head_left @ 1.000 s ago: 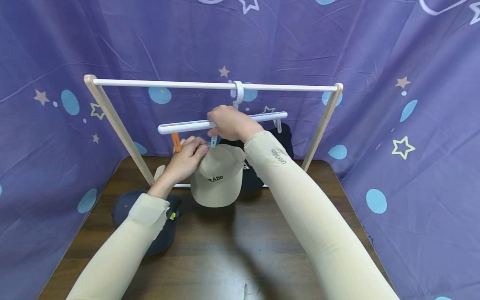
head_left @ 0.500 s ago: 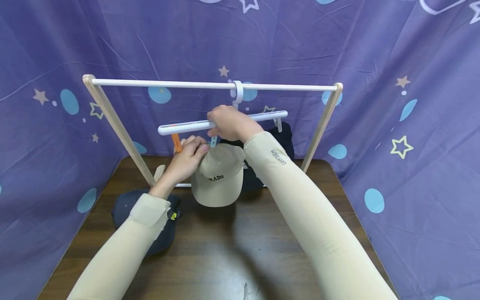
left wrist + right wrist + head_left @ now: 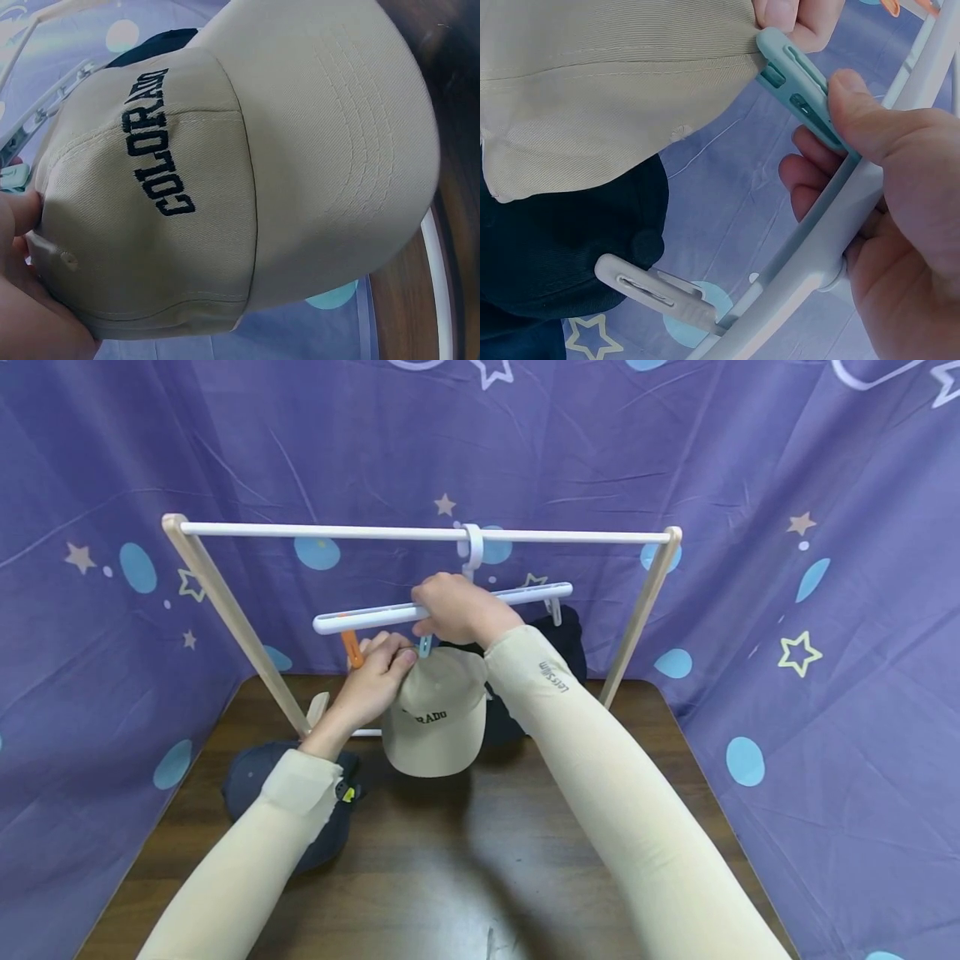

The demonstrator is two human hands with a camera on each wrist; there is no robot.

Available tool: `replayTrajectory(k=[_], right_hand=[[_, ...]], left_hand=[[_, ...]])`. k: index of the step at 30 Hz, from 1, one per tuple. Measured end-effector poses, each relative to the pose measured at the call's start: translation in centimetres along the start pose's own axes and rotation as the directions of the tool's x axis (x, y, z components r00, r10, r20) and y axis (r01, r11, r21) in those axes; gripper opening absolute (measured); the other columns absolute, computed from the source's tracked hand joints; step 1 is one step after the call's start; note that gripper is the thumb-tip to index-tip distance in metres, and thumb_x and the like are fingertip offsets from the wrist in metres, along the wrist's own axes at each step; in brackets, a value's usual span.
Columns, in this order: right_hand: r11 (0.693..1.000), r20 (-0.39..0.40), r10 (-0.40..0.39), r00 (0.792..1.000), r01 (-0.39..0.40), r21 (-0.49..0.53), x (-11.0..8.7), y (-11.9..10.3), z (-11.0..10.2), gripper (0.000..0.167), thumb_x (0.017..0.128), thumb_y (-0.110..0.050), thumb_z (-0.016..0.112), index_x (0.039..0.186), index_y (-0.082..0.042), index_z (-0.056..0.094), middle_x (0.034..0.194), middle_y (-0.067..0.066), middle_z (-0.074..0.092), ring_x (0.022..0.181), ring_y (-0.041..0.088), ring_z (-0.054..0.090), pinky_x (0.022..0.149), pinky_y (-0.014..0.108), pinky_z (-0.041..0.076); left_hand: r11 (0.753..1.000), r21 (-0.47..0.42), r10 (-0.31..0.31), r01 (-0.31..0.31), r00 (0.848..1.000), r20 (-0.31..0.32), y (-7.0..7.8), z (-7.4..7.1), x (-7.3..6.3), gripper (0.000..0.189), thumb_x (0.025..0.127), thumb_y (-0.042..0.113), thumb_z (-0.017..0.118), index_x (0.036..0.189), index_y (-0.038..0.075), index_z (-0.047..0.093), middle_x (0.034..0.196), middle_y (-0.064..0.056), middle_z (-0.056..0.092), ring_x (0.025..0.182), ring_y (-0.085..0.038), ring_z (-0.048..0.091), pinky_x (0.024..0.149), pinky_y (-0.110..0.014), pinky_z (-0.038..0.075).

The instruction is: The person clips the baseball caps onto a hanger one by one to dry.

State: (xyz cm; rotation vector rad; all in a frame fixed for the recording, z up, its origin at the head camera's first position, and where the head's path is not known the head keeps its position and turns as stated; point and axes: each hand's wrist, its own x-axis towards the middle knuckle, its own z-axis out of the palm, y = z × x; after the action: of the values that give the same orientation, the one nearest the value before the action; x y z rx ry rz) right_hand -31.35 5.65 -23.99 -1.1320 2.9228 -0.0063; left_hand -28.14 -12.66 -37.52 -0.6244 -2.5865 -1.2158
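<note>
The beige cap (image 3: 442,689) hangs below the white hanger (image 3: 367,617), its brim pointing down and dark "COLORADO" lettering on its front in the left wrist view. My left hand (image 3: 372,681) pinches the cap at its crown. Up at the hanger, my right hand (image 3: 459,610) pinches the teal clip (image 3: 799,90) between thumb and fingers. In the right wrist view the clip's tip meets the cap's cloth beside the left fingers. A black cap (image 3: 570,232) hangs from the hanger's grey clip (image 3: 660,292), partly behind the beige one.
The hanger hooks over the white rod (image 3: 315,531) of a wood-sided rack. An orange clip (image 3: 352,647) sits at the hanger's left end. A navy cap (image 3: 251,772) lies on the brown table (image 3: 420,877), partly under the left forearm. Purple curtains (image 3: 810,793) surround the table.
</note>
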Motion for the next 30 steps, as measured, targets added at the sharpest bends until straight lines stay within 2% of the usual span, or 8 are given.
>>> replayTrajectory(k=[14,30], right_hand=[[1.0,-0.026,-0.008,1.0,0.007,-0.018,0.02,-0.02,0.12,0.033,0.105,-0.033,0.069,0.124,-0.006,0.069,0.112,0.008,0.068,0.11,0.026,0.064,0.099,0.042,0.049],[1.0,-0.038,-0.008,0.999,0.007,-0.021,0.09,-0.1,0.15,0.032,0.105,-0.032,0.07,0.121,-0.005,0.069,0.109,0.008,0.069,0.107,0.027,0.065,0.098,0.043,0.049]], left_hand=[[0.999,0.007,0.038,-0.038,0.997,-0.069,0.17,0.59,0.3,0.025,0.114,0.027,0.047,0.104,0.009,0.062,0.102,-0.008,0.052,0.1,-0.031,0.039,0.09,-0.042,0.031],[1.0,-0.018,0.017,-0.018,0.997,-0.072,0.17,0.79,0.39,0.029,0.115,0.03,0.044,0.115,0.005,0.059,0.107,-0.01,0.05,0.104,-0.031,0.037,0.09,-0.041,0.032]])
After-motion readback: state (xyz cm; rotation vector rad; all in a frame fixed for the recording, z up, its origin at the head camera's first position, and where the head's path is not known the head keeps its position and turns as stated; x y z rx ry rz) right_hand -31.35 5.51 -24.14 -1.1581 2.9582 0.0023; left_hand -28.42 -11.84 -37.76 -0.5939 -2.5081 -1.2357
